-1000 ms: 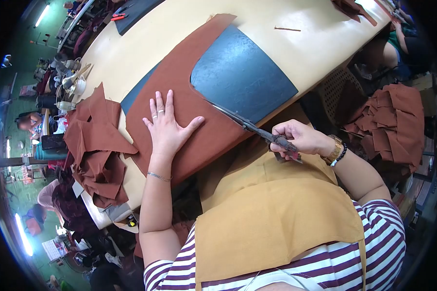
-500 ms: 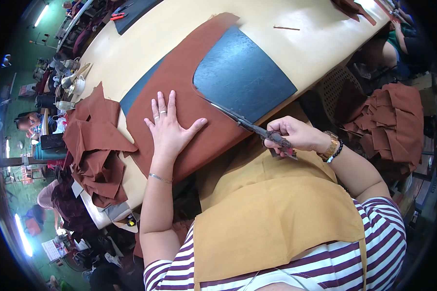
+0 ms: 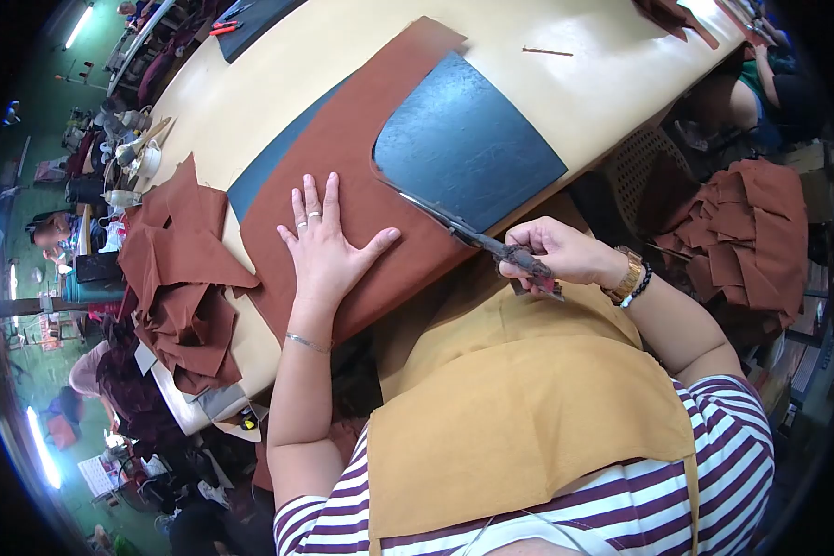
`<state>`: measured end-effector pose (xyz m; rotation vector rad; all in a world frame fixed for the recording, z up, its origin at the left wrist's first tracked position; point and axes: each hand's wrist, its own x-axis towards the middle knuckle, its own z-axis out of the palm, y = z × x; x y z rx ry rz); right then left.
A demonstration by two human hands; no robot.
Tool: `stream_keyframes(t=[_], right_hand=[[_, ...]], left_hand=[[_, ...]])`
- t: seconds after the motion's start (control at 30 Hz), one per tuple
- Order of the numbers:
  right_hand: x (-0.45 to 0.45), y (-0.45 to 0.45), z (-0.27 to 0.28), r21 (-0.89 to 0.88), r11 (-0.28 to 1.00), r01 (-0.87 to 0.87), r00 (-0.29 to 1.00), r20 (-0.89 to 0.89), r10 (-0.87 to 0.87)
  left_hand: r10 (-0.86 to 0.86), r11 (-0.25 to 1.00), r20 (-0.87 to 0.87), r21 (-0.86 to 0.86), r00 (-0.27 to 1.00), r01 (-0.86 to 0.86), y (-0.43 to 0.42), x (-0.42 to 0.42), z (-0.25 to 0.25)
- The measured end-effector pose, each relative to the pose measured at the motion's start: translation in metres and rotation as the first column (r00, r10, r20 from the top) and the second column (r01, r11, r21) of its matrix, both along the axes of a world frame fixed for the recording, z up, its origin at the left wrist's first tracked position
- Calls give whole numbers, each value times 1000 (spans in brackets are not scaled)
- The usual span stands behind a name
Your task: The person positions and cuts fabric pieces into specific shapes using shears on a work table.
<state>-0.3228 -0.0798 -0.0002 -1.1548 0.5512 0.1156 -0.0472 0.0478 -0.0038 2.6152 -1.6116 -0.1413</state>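
My left hand [image 3: 329,250] lies flat with spread fingers on a large reddish-brown piece of fabric [image 3: 380,278]. Wrapped around the handles of a pair of dark scissors [image 3: 473,236] is my right hand [image 3: 561,252]. The blades point left and up, along the fabric's curved edge. Cloth or tape seems to cover the handles. Beneath the fabric lies a dark blue, shiny cutting mat [image 3: 477,139], bare on the right side of the curve and showing as a strip on the left.
Crumpled brown fabric pieces [image 3: 190,306] lie at the left of the cream table [image 3: 565,102]. A large stack of brown fabric [image 3: 741,241] sits at the right. Red-handled pliers [image 3: 225,28] rest on a dark mat at the back. Another person [image 3: 764,93] is at upper right.
The brown fabric has shifted slightly, its far end a little up and to the right. My right hand and the scissors have barely moved; my left hand stays flat.
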Motion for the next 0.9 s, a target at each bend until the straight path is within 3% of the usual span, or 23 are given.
stream_keyframes(t=[0.73, 0.77, 0.9], right_hand=[[-1, -1, -8, -10, 1000, 14, 1000, 23, -14], [-1, 0, -7, -8, 1000, 13, 1000, 17, -13], [3, -2, -2, 9, 1000, -2, 1000, 1, 2]], left_hand=[[34, 999, 7, 15, 999, -34, -1, 10, 5], [-28, 999, 123, -19, 992, 31, -4, 20, 4], [-312, 947, 98, -53, 945, 318, -21, 63, 2]])
